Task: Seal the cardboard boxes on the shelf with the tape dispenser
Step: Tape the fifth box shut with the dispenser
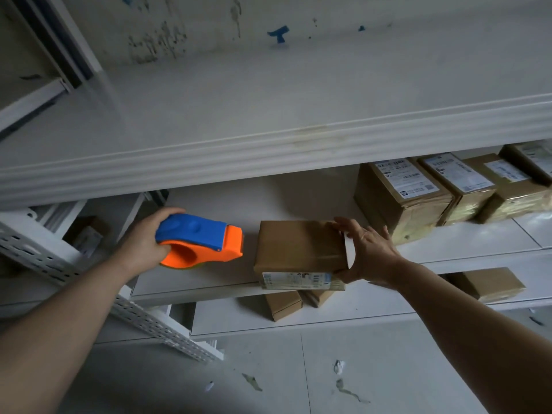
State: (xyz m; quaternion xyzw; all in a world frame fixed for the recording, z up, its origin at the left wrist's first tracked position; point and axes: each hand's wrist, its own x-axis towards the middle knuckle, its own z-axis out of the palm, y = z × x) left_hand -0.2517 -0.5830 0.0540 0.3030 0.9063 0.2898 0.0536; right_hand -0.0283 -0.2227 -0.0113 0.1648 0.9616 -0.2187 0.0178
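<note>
A blue and orange tape dispenser (200,241) is gripped by my left hand (142,241) just above the middle shelf (209,282), left of a small brown cardboard box (298,249). That box sits at the shelf's front edge with a white label on its near side. My right hand (369,252) holds the box's right end, fingers spread along the top edge and thumb under the near corner. A white flap or strip sticks up at that end beside my palm.
Several taped, labelled boxes (403,192) stand in a row at the right of the same shelf. The upper shelf's thick front beam (268,150) overhangs closely. More small boxes (283,304) lie on the shelf below. A perforated white upright (143,318) slants at left.
</note>
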